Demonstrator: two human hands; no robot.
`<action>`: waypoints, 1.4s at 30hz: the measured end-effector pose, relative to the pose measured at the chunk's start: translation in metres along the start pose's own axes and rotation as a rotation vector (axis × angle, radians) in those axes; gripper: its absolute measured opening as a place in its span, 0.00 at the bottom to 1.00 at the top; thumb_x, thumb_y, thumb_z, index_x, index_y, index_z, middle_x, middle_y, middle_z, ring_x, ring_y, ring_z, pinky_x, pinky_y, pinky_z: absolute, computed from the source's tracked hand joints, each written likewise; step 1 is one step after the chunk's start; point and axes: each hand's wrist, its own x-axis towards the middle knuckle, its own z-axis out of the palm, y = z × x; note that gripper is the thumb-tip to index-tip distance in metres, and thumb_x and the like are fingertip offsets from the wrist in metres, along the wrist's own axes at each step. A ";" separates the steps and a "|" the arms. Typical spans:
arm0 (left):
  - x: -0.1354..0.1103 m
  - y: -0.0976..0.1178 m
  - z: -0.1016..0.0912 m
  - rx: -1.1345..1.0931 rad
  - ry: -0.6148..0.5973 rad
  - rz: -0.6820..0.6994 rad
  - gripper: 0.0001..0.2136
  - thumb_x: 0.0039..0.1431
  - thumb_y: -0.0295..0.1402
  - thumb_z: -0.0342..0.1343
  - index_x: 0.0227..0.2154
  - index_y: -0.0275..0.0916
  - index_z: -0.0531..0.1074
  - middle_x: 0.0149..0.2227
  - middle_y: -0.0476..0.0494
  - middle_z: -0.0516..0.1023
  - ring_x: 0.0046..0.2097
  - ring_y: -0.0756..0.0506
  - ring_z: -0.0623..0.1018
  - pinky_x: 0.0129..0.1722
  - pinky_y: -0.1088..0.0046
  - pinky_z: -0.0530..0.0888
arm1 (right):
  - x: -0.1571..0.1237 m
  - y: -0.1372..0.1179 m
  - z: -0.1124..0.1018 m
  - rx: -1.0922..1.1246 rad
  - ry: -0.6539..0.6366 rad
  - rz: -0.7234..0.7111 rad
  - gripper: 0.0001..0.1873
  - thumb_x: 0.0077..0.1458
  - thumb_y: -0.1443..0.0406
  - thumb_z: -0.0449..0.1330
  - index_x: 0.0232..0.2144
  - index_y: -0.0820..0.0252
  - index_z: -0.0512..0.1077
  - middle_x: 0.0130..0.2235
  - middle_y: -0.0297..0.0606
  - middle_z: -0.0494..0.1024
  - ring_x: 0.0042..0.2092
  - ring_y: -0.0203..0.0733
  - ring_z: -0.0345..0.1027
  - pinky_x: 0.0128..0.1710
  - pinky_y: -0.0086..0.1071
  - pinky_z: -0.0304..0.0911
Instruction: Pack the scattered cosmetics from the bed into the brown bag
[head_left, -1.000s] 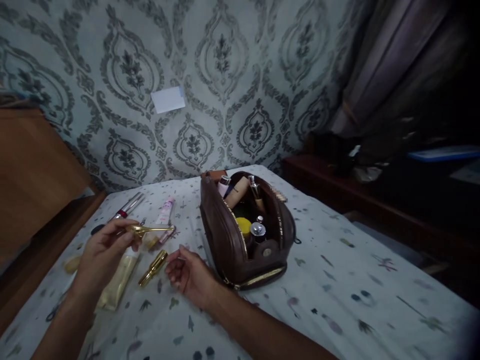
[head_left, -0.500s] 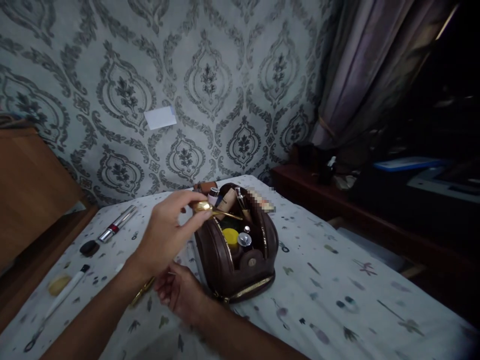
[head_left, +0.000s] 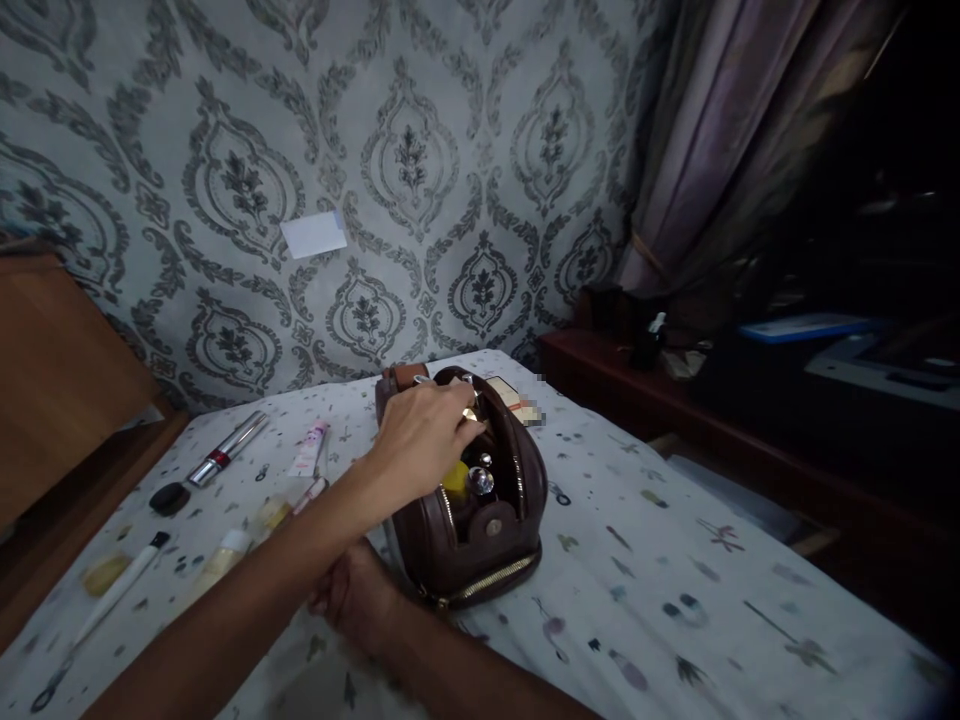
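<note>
My left hand [head_left: 427, 430] is closed in a pinch at the mouth of an unzipped brown toiletry bag [head_left: 465, 565]. A small shiny gold-coloured piece [head_left: 471, 413] shows between its fingertips, mostly covered. Inside the bag I see a yellow round item [head_left: 454, 477] and a clear faceted bottle cap [head_left: 481, 481]. My right hand [head_left: 352, 592] rests low by the bag's near left side, with curled fingers partly behind my left forearm. What it holds, if anything, is hidden.
Left on the patterned sheet [head_left: 637, 570] lie a silver tube [head_left: 229, 448], a black oval item [head_left: 169, 498], a white stick with a black tip [head_left: 124, 585], a pink-and-white tube [head_left: 309, 450] and a white-capped bottle [head_left: 225, 560]. A wooden box [head_left: 67, 380] stands beyond.
My left hand has moved right and into the bag's opening with the gold-coloured piece. Another gold item near my right hand no longer shows. The pink-and-white tube and the bottle have come into view.
</note>
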 end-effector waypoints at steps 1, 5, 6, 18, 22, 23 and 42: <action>0.001 0.002 0.001 0.009 -0.010 0.007 0.07 0.64 0.37 0.54 0.39 0.40 0.72 0.38 0.44 0.79 0.42 0.40 0.78 0.38 0.67 0.72 | 0.000 0.000 0.000 0.000 -0.006 -0.016 0.16 0.56 0.58 0.55 0.26 0.63 0.74 0.21 0.35 0.75 0.18 0.32 0.62 0.20 0.25 0.52; 0.006 0.006 0.007 0.045 -0.022 0.041 0.11 0.63 0.39 0.55 0.43 0.39 0.69 0.39 0.42 0.78 0.42 0.38 0.79 0.37 0.65 0.73 | -0.003 0.000 0.000 -0.015 -0.018 -0.081 0.18 0.54 0.53 0.56 0.31 0.62 0.75 0.21 0.34 0.73 0.22 0.35 0.64 0.24 0.28 0.57; 0.007 0.007 0.009 0.049 -0.021 0.045 0.11 0.63 0.39 0.55 0.44 0.38 0.68 0.39 0.42 0.78 0.42 0.38 0.79 0.37 0.65 0.73 | -0.003 0.000 0.000 -0.020 -0.016 -0.083 0.17 0.54 0.54 0.56 0.31 0.62 0.75 0.21 0.34 0.73 0.22 0.35 0.64 0.25 0.28 0.57; 0.013 0.009 0.015 -0.030 -0.099 0.041 0.12 0.62 0.39 0.56 0.44 0.39 0.67 0.43 0.40 0.76 0.44 0.37 0.78 0.38 0.64 0.74 | -0.007 0.001 -0.001 -0.010 -0.036 -0.100 0.15 0.53 0.56 0.58 0.29 0.62 0.74 0.21 0.33 0.73 0.23 0.34 0.63 0.26 0.28 0.56; 0.015 0.004 0.019 -0.078 -0.113 0.036 0.10 0.62 0.39 0.56 0.42 0.40 0.68 0.43 0.41 0.75 0.44 0.38 0.78 0.39 0.65 0.73 | -0.010 -0.002 0.003 -0.003 -0.017 -0.090 0.15 0.54 0.56 0.56 0.30 0.62 0.74 0.22 0.33 0.74 0.22 0.34 0.64 0.23 0.27 0.54; 0.016 0.003 0.020 -0.090 -0.115 0.036 0.10 0.62 0.39 0.56 0.41 0.40 0.68 0.42 0.41 0.75 0.43 0.38 0.78 0.39 0.65 0.73 | -0.010 -0.003 0.003 -0.002 -0.011 -0.085 0.15 0.54 0.57 0.56 0.30 0.62 0.74 0.22 0.33 0.74 0.22 0.34 0.64 0.23 0.27 0.54; 0.016 0.002 0.017 -0.151 -0.115 0.045 0.10 0.65 0.38 0.51 0.41 0.38 0.71 0.40 0.42 0.76 0.42 0.39 0.78 0.38 0.66 0.72 | -0.010 -0.002 0.003 0.043 -0.006 -0.047 0.09 0.50 0.63 0.57 0.25 0.63 0.72 0.20 0.32 0.73 0.20 0.32 0.62 0.22 0.26 0.51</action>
